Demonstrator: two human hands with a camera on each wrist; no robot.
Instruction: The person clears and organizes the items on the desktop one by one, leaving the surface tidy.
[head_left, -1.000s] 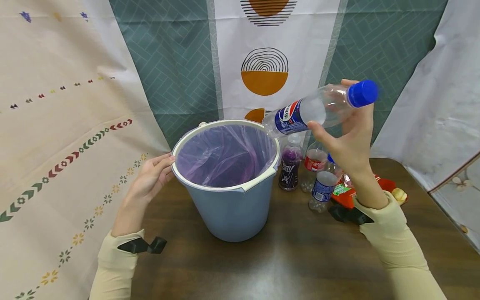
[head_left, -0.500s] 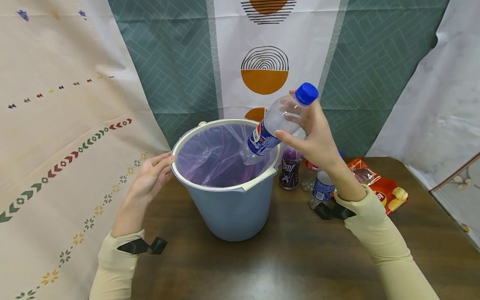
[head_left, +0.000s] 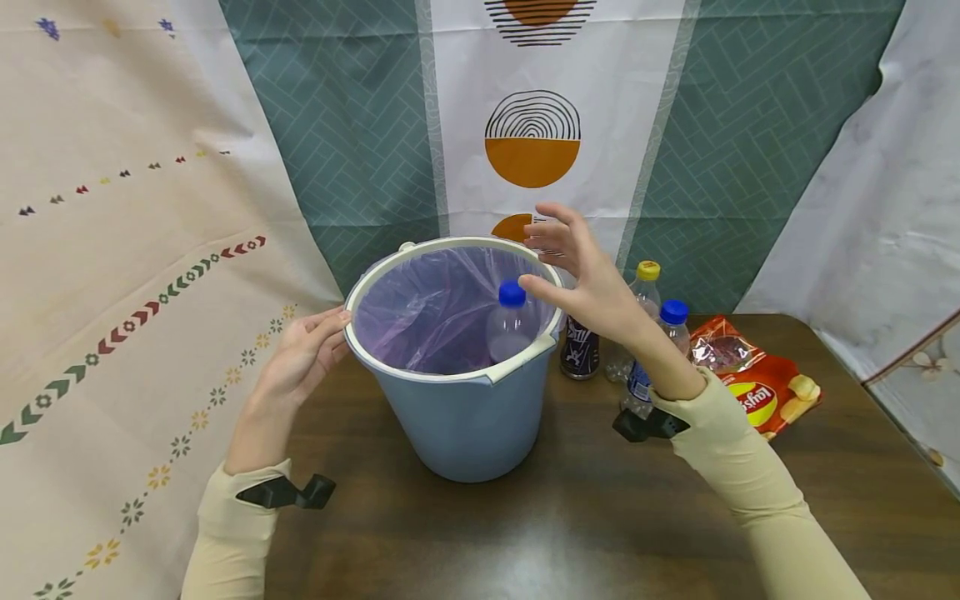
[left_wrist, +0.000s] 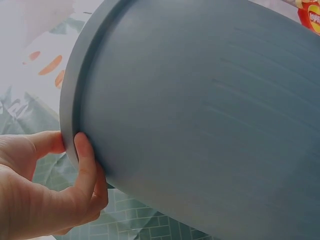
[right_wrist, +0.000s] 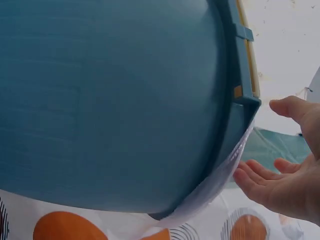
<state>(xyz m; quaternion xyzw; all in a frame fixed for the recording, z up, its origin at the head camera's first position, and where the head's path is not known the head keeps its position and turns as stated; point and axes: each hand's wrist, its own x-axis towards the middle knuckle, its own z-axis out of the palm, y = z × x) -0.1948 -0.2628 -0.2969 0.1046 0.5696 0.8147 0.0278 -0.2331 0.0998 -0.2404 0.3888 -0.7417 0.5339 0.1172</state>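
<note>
A blue-grey trash bin (head_left: pixel 465 429) with a cream rim and a thin purplish liner bag (head_left: pixel 420 308) stands upright on the table. My left hand (head_left: pixel 303 354) pinches its rim at the left; the left wrist view shows the thumb and fingers (left_wrist: pixel 86 165) at that rim. Inside the bin, near the right wall, a clear plastic bottle (head_left: pixel 510 329) with a blue cap stands nearly upright, its lower part hidden by the rim. Over the bin's right edge is my right hand (head_left: pixel 592 287), fingers spread and holding nothing.
Right of the bin stand a dark-labelled bottle (head_left: pixel 580 350), a yellow-capped bottle (head_left: pixel 647 283) and a blue-capped bottle (head_left: pixel 673 325), partly behind the right forearm. A red Lay's chip bag (head_left: pixel 765 387) lies beyond them on the brown table (head_left: pixel 600 517). Patterned cloths hang behind.
The right hand has brought the blue-capped bottle leftward, lowered it over the bin and let go of it; the bottle is now inside. The left hand has kept its place on the rim.
</note>
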